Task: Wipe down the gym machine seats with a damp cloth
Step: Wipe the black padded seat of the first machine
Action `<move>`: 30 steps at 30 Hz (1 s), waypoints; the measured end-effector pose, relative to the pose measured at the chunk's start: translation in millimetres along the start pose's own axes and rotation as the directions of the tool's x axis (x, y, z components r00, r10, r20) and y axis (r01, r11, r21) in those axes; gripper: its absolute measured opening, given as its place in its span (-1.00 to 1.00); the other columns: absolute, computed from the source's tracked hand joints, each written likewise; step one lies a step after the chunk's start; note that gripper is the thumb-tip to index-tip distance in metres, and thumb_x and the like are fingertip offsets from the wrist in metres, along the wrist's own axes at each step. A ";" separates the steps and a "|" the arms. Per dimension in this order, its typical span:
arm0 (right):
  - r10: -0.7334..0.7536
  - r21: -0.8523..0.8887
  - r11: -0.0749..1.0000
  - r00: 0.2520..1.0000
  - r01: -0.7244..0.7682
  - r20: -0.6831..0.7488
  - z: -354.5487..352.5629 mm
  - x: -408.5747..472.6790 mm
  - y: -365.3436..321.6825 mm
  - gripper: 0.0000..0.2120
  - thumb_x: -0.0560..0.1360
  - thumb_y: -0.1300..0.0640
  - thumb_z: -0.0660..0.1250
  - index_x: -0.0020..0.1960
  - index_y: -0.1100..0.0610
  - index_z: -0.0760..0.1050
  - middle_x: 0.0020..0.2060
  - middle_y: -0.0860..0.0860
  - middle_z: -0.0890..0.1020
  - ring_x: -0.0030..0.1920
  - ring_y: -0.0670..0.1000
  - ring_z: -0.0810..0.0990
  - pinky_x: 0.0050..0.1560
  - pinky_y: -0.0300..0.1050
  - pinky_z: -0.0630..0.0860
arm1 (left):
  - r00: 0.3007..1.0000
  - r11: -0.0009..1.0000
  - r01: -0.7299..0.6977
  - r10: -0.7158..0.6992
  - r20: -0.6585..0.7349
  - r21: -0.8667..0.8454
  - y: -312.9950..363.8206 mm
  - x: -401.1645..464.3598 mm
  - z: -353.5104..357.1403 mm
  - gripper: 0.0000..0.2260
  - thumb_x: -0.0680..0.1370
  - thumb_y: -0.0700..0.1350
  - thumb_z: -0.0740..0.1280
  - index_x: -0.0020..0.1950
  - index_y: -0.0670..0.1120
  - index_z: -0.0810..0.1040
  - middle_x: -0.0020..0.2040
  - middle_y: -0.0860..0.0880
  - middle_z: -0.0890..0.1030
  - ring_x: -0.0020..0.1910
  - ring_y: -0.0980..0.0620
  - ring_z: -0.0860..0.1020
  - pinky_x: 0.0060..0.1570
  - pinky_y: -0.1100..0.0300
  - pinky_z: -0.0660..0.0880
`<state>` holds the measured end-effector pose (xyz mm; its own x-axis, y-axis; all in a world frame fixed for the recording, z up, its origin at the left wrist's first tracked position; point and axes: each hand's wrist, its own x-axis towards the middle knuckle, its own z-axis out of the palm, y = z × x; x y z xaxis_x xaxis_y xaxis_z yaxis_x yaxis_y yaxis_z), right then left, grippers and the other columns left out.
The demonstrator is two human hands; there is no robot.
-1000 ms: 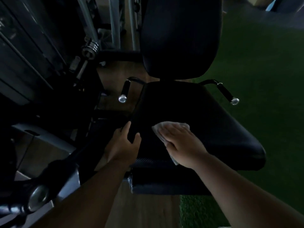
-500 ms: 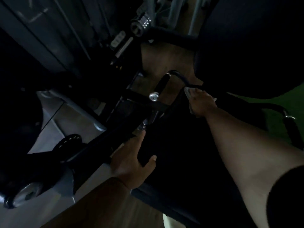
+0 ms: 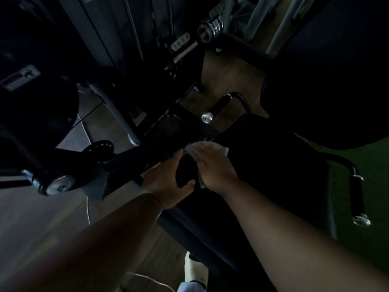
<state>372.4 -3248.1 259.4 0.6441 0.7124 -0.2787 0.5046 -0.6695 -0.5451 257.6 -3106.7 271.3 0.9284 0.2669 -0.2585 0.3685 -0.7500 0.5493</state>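
The seat (image 3: 273, 175) is plain black, as is the backrest (image 3: 328, 76) above it. The cloth (image 3: 207, 149) is white, unpatterned. The side handles (image 3: 220, 105) have black grips tipped with shiny silver caps. The floor (image 3: 229, 79) is brown with a wood grain; the turf (image 3: 372, 165) on the other side is dark green. The frame (image 3: 145, 152) is black, with grey posts (image 3: 120, 114). The shoe (image 3: 194, 268) is off-white.
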 end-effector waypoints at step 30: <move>-0.579 -0.012 0.774 0.716 0.633 0.390 134.4 -211.8 -538.9 -0.53 0.45 0.14 0.17 0.33 0.00 0.53 0.25 -0.03 0.58 0.26 0.01 0.53 0.27 -0.11 0.45 | 0.730 0.810 0.581 -0.563 -0.387 -0.082 -223.2 -574.2 -257.3 -0.81 0.51 0.06 0.32 0.11 0.16 0.61 0.04 0.10 0.66 0.05 -0.01 0.62 0.02 0.14 0.54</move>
<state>-113.1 -3010.0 506.0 -0.0550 0.9798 -0.1924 0.8053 -0.0704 -0.5887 -345.6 -2936.9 501.6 0.4887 0.8514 -0.1904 0.8416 -0.4025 0.3602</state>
